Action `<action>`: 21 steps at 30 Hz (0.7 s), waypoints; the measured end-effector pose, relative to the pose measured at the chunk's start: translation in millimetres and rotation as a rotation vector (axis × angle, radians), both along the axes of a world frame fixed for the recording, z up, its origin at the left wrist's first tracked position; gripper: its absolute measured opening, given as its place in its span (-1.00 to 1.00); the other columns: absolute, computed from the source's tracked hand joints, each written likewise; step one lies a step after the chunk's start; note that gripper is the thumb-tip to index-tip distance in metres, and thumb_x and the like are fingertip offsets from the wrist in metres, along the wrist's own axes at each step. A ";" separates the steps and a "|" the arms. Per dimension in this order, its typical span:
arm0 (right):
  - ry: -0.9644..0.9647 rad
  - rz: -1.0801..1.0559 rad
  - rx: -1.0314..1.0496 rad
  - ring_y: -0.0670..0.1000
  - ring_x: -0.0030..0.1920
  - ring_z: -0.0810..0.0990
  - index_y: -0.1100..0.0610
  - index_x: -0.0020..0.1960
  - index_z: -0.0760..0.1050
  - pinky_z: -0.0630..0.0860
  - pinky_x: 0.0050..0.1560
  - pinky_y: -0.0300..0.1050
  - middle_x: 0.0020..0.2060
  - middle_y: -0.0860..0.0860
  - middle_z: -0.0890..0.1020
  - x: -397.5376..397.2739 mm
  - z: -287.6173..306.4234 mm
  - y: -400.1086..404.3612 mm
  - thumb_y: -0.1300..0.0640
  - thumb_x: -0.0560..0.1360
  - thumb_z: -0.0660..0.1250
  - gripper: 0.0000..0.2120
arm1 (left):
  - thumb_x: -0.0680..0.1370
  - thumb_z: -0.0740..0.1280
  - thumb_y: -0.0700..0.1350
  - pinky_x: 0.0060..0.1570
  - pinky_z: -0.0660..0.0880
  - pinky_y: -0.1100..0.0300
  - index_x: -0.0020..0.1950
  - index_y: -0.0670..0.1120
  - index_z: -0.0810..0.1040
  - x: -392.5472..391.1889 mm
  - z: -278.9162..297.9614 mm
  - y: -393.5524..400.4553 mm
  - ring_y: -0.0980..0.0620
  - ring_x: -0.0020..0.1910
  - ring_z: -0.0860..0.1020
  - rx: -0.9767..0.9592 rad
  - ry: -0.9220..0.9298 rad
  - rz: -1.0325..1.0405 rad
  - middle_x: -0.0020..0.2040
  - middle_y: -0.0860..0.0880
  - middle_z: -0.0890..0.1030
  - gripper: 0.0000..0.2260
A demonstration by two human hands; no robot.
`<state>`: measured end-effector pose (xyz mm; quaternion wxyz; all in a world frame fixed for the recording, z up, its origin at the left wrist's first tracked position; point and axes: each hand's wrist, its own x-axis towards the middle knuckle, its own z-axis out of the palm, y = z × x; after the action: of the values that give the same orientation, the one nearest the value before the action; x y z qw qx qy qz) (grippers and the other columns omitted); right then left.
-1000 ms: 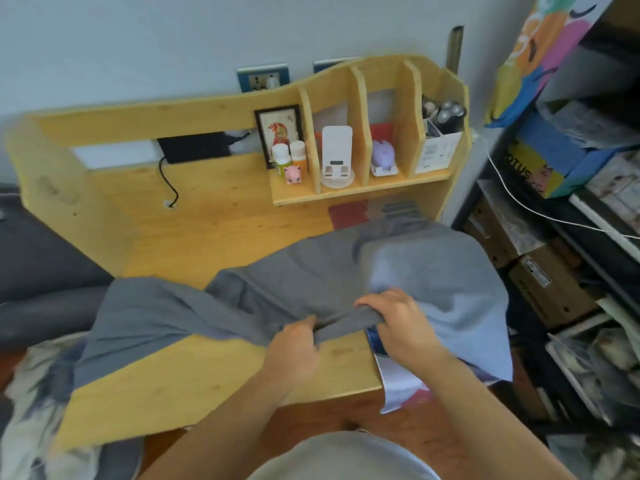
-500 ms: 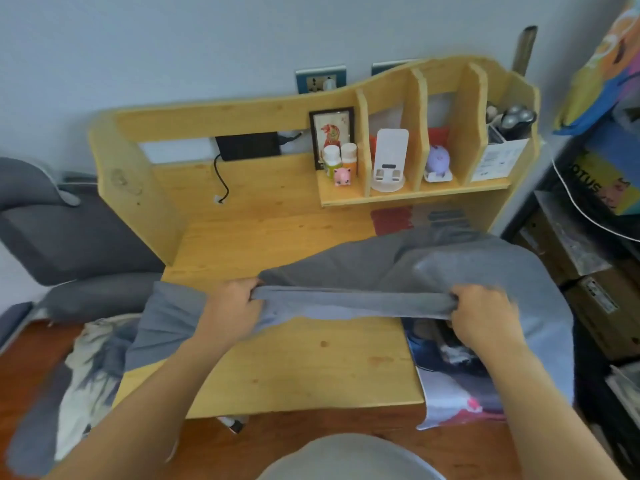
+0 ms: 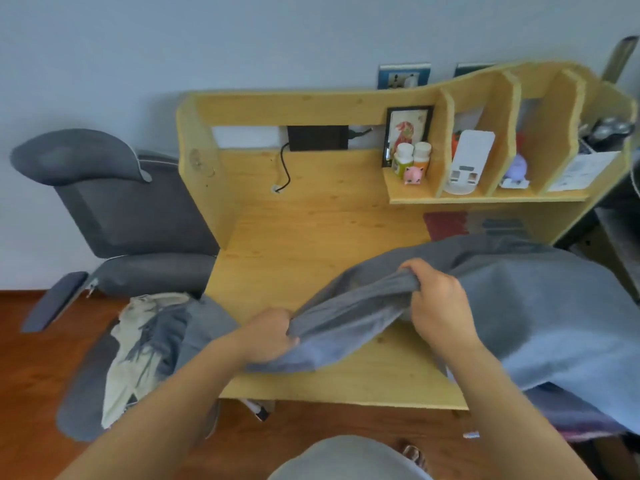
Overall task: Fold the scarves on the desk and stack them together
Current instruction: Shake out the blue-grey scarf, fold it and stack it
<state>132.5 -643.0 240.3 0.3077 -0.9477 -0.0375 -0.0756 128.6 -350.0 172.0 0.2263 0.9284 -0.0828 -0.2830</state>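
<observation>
A: Setting: a pale wooden desk (image 3: 311, 244) against a plain wall, seen by a bystander. What do the hands hold?

B: The left hand (image 3: 268, 336) has its fingers curled round a bunched edge of the grey scarf (image 3: 519, 306); the right hand (image 3: 438, 301), farther from the person and to the right, grips the same edge from above. Between them the cloth sags.

A: And beyond them?

B: Right of the right hand the scarf drapes off the desk's end. Left of the left hand, a grey and cream heap of cloth (image 3: 145, 344) hangs past the desk edge.

A: Step?

B: Apparently gathering an edge before the first fold. Next, the edge probably needs pulling taut and laying flat.
</observation>
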 end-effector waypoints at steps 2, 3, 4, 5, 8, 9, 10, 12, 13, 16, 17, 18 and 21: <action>0.017 -0.129 0.055 0.15 -0.25 0.51 0.03 0.04 0.49 0.42 -0.34 0.00 -0.30 0.03 0.54 8.2 6.7 -9.3 0.43 0.42 0.10 -0.60 | 0.65 0.27 0.04 -0.41 0.26 0.13 -0.16 -0.07 0.39 -11.5 -15.2 44.0 0.08 -0.48 0.30 0.153 0.039 -0.009 -0.41 0.01 0.36 -0.73; 0.031 -0.193 0.082 0.16 -0.24 0.50 0.03 0.04 0.50 0.39 -0.35 -0.04 -0.28 0.06 0.55 13.1 9.0 -15.3 0.43 0.43 0.08 -0.60 | 0.65 0.27 0.07 -0.37 0.38 0.13 -0.14 -0.01 0.42 -16.6 -19.7 67.7 0.07 -0.41 0.42 0.237 0.047 -0.015 -0.34 0.04 0.47 -0.77; 0.044 -0.247 0.113 0.16 -0.23 0.49 0.03 0.04 0.50 0.35 -0.36 -0.08 -0.25 0.08 0.56 18.5 10.0 -21.9 0.42 0.45 0.07 -0.60 | 0.64 0.28 0.06 -0.29 0.50 0.10 -0.14 0.05 0.45 -22.4 -19.6 88.4 0.07 -0.32 0.51 0.304 0.052 -0.016 -0.26 0.06 0.56 -0.82; 0.063 -0.289 0.145 0.15 -0.21 0.49 0.02 0.03 0.50 0.33 -0.35 -0.12 -0.22 0.10 0.57 23.5 10.9 -26.8 0.41 0.45 0.06 -0.60 | 0.62 0.27 0.05 -0.18 0.57 0.06 -0.12 0.08 0.48 -28.6 -19.9 110.1 0.06 -0.24 0.56 0.376 0.058 -0.005 -0.19 0.05 0.62 -0.86; 0.164 -0.290 0.170 0.23 -0.12 0.52 0.08 0.00 0.53 0.36 -0.30 -0.08 -0.18 0.15 0.58 39.9 10.1 -26.2 0.41 0.45 0.06 -0.63 | 0.59 0.25 0.06 -0.06 0.58 0.07 -0.04 0.04 0.52 -47.0 -13.4 170.6 -0.03 -0.08 0.60 0.642 0.008 0.155 -0.05 0.01 0.63 -0.87; 0.223 -0.233 0.127 0.25 -0.10 0.53 0.12 -0.01 0.53 0.37 -0.27 -0.04 -0.17 0.17 0.58 45.0 8.9 -20.5 0.42 0.45 0.06 -0.65 | 0.58 0.24 0.05 -0.04 0.56 0.08 0.04 0.03 0.54 -51.0 -11.9 187.0 -0.06 -0.01 0.61 0.716 -0.029 0.232 0.02 -0.02 0.63 -0.85; 0.279 -0.173 0.072 0.25 -0.09 0.52 0.14 -0.04 0.52 0.37 -0.24 -0.01 -0.15 0.17 0.58 50.4 7.0 -15.3 0.42 0.46 0.06 -0.67 | 0.58 0.23 0.03 -0.02 0.54 0.08 0.12 0.02 0.55 -52.1 -5.8 198.5 -0.10 0.05 0.61 0.759 -0.061 0.306 0.09 -0.05 0.63 -0.80; 0.333 -0.109 -0.021 0.23 -0.10 0.51 0.08 -0.11 0.50 0.37 -0.20 0.01 -0.13 0.18 0.59 62.0 4.5 -10.9 0.41 0.48 0.08 -0.69 | 0.57 0.23 -0.05 0.00 0.52 0.07 0.15 -0.04 0.59 -39.1 17.7 208.5 -0.16 0.09 0.62 0.739 -0.116 0.445 0.13 -0.11 0.64 -0.78; 0.325 -0.119 -0.030 0.24 -0.08 0.52 0.07 -0.11 0.50 0.38 -0.19 0.01 -0.12 0.18 0.59 68.5 7.3 -12.3 0.41 0.48 0.09 -0.69 | 0.57 0.25 -0.10 0.02 0.53 0.06 0.10 -0.07 0.61 -24.9 35.3 210.4 -0.19 0.08 0.62 0.697 -0.186 0.515 0.12 -0.16 0.64 -0.81; 0.177 -0.263 0.020 0.32 0.06 0.52 0.14 0.09 0.52 0.39 -0.06 0.03 -0.04 0.23 0.59 83.3 31.3 -29.1 0.39 0.51 0.10 -0.68 | 0.50 0.26 -0.17 -0.04 0.56 -0.06 -0.15 -0.05 0.50 30.4 111.8 202.3 -0.28 -0.09 0.58 0.509 -0.546 0.678 -0.06 -0.21 0.63 -0.94; 0.097 -0.339 0.053 0.35 0.08 0.51 0.16 0.15 0.50 0.39 -0.04 0.05 0.00 0.28 0.58 85.9 41.8 -36.7 0.39 0.52 0.10 -0.68 | 0.50 0.26 -0.16 -0.12 0.53 -0.06 -0.17 -0.04 0.47 47.8 141.4 192.5 -0.28 -0.14 0.56 0.439 -0.703 0.706 -0.12 -0.18 0.61 -0.94; 0.016 -0.419 0.091 0.39 0.09 0.50 0.19 0.20 0.48 0.39 -0.03 0.10 0.03 0.33 0.57 85.9 52.2 -44.1 0.38 0.54 0.11 -0.69 | 0.52 0.27 -0.14 -0.19 0.49 -0.04 -0.15 -0.04 0.48 62.1 168.6 182.9 -0.29 -0.16 0.54 0.367 -0.854 0.715 -0.17 -0.16 0.58 -0.94; -0.162 -0.625 0.290 0.40 0.13 0.51 0.21 0.24 0.45 0.43 0.07 0.18 0.10 0.36 0.56 84.1 74.6 -59.2 0.28 0.62 0.11 -0.76 | 0.53 0.31 -0.19 -0.22 0.44 -0.09 0.02 -0.13 0.55 84.4 224.4 160.9 -0.33 -0.17 0.55 0.390 -1.131 0.606 -0.17 -0.27 0.59 -0.91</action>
<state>216.6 -702.2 315.0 0.3969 -0.8509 0.2411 -0.2457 213.0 -189.2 396.4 0.0454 0.9398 0.1284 0.3135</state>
